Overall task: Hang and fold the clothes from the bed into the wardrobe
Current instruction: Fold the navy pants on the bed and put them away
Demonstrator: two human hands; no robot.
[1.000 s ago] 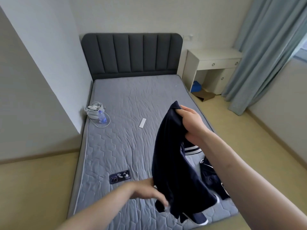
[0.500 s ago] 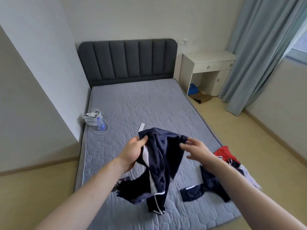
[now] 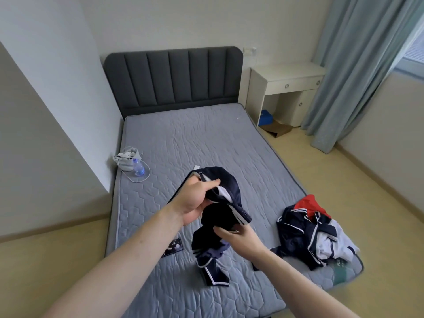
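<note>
Head view, foot of the bed (image 3: 183,138). My left hand (image 3: 195,200) has its grip closed on the upper edge of a navy garment (image 3: 220,216) with white trim, thumb and fingers curled round the bunched cloth. My right hand (image 3: 241,237) takes the same garment lower down from below, fingers curled into the fabric, so that grip is also closed on it. The garment hangs above the middle of the mattress near the foot edge; its lower end trails onto the bed. A pile of clothes (image 3: 314,235), navy, white and red, lies at the right foot corner. A phone (image 3: 173,246) lies near the left edge, partly hidden by my left forearm. A bag (image 3: 127,158) and bottle (image 3: 138,168) sit further up the left edge.
</note>
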